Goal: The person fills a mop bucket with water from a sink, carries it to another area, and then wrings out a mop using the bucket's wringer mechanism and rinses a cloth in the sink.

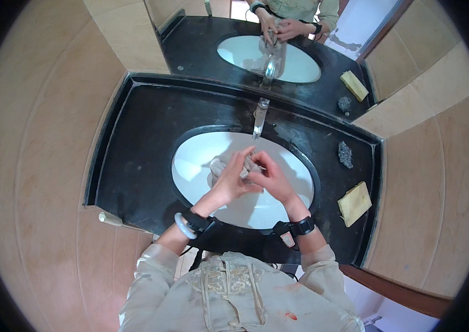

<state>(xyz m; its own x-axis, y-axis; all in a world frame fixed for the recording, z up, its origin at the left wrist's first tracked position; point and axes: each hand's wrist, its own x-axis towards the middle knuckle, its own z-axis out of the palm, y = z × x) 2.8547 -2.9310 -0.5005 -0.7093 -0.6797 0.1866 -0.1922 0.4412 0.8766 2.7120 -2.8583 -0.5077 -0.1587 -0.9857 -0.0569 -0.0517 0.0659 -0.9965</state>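
Note:
A crumpled, pale grey cloth [251, 165] is bunched between my two hands above the white oval washbasin [190, 162]. My left hand [231, 177] grips it from the left, with a loose fold hanging out past the back of the hand. From the right, my right hand [273, 176] pinches the same bunch between bent fingers and thumb. Part of the cloth is hidden behind my left hand. Just beyond my fingertips is the spout of a chrome faucet [261, 118]; whether water runs from it I cannot tell.
Black countertop [143, 137] with a raised rim surrounds the basin. On its right side lie a steel wool scrubber [345, 154] and a yellowish sponge block [355, 204]. A mirror [201, 29] rises behind the faucet. Tiled walls [417, 186] close in both sides.

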